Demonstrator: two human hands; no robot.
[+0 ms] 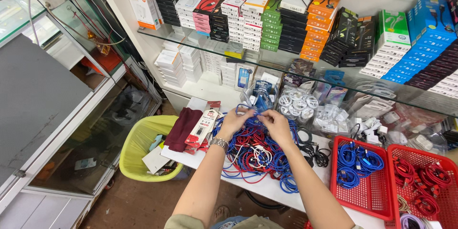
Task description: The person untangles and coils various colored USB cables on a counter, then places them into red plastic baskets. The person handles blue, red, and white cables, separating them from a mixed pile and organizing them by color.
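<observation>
A tangled heap of blue, red and white cables [257, 155] lies on a white tabletop [267, 188]. My left hand [234, 123], with a metal watch on its wrist, and my right hand [275, 125] are both over the top of the heap, fingers pinched on a blue cable [253, 113] strung between them. To the right stands a red basket [365, 193] holding coiled blue cables [357, 163]. Another red basket [446, 162] beside it holds coiled red cables [422, 181].
A yellow-green bin [138, 145] stands on the floor at left, beside a maroon cloth [183, 126] and small red and white packs. Glass shelves [286, 59] behind carry stacked boxes and bagged white chargers. A glass display counter [52, 114] runs along the left.
</observation>
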